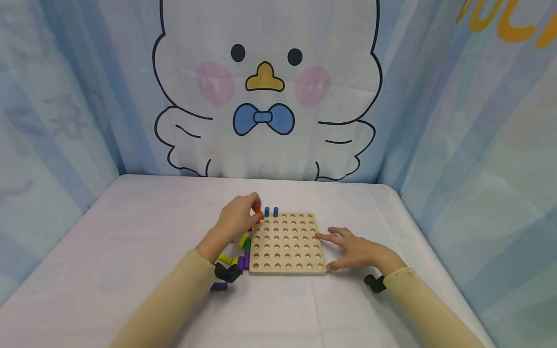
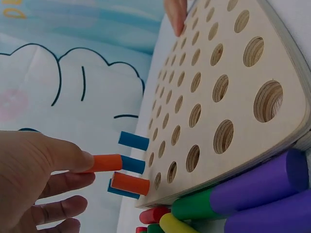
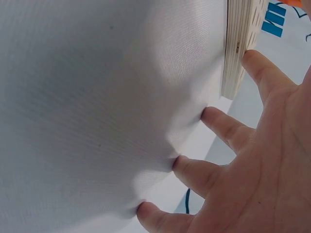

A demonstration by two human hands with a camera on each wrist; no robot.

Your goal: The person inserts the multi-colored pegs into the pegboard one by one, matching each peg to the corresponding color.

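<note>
Cream sleeves (image 1: 165, 299), nearest the camera, reached in from 7 and 5 o'clock over the white table (image 1: 348, 309). On it lay a square wooden board (image 1: 287, 272) drilled with rows of round holes. Around its 11 o'clock corner the holes held three blue pegs (image 2: 133, 140), side by side along the far row, and a standing orange peg (image 2: 130, 183) just beside them.

Over that corner hung the left hand (image 1: 235, 217), thumb and forefinger pinching a second orange peg (image 2: 104, 163); whether its lower end had entered a hole could not be made out. At 3 to 4 o'clock the right hand (image 1: 361, 251) was spread and released, one fingertip touching the board's side, others resting on the table.

Loose purple pegs (image 2: 262, 179), a green peg (image 2: 192, 206), yellow pegs (image 1: 242, 240) and a red peg (image 2: 154, 214) lay from 8 to 9 o'clock.
</note>
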